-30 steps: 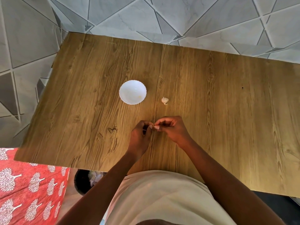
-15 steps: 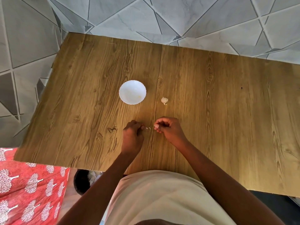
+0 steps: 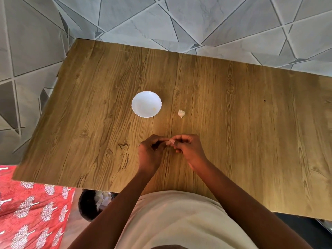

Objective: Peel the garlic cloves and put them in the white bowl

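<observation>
A small white bowl (image 3: 146, 104) with a scalloped rim stands on the wooden table (image 3: 242, 123); inside it I see only a faint yellowish speck. To its right lies an unpeeled piece of garlic (image 3: 181, 114). Nearer to me, my left hand (image 3: 150, 153) and my right hand (image 3: 188, 150) meet fingertip to fingertip just above the table. Between them they pinch a garlic clove (image 3: 172, 141), of which only a pale bit shows; the fingers hide the rest.
A dark bin (image 3: 93, 203) with pale scraps in it stands on the floor under the table's near edge, left of my body. Red patterned cloth (image 3: 32, 209) lies at the lower left. Grey tiled floor surrounds the table.
Half a second ago my hands were pulled apart with a thin scrap between them. My left hand has come back to the right and its fingertips meet the right hand's again.
</observation>
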A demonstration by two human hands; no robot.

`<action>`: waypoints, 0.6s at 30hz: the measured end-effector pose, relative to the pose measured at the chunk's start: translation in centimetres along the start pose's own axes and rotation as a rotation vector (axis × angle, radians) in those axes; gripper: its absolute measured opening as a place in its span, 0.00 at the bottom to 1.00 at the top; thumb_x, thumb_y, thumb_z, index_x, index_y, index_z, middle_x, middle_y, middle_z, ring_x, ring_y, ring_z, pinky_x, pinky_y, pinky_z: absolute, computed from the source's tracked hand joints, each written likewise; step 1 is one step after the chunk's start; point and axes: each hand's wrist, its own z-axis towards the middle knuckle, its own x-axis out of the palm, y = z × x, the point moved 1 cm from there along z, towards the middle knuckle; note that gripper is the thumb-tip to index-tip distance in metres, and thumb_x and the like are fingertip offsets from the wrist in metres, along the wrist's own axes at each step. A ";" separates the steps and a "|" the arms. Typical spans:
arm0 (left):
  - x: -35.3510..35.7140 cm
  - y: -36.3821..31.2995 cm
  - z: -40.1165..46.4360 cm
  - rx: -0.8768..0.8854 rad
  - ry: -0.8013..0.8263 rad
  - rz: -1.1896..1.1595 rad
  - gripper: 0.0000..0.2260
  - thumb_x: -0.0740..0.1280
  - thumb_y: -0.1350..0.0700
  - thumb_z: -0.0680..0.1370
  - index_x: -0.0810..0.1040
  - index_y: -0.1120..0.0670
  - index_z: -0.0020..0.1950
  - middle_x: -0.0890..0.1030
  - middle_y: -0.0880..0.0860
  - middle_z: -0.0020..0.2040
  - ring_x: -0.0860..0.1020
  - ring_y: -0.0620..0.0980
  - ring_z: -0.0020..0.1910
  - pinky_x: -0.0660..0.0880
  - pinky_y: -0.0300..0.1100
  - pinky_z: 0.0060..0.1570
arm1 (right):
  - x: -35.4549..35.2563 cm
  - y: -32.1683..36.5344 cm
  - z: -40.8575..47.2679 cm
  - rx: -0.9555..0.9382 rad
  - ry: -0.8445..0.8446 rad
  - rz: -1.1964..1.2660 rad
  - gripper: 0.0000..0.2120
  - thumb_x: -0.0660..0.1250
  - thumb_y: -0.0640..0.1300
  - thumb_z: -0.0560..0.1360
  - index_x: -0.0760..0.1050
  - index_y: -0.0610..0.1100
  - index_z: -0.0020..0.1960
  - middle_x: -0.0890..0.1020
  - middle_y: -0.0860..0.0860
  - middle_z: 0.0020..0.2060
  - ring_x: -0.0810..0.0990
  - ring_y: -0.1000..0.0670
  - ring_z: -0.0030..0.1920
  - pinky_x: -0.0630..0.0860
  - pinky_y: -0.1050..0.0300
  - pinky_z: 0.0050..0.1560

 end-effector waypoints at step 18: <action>0.5 -0.1 0.2 0.006 0.031 0.027 0.06 0.73 0.66 0.78 0.86 0.57 0.52 0.85 0.48 0.46 0.83 0.50 0.46 0.81 0.53 0.44 | 0.0 0.8 -0.5 -0.272 -0.046 -0.367 0.07 0.71 0.37 0.78 0.84 0.48 0.47 0.86 0.53 0.39 0.85 0.55 0.43 0.83 0.51 0.51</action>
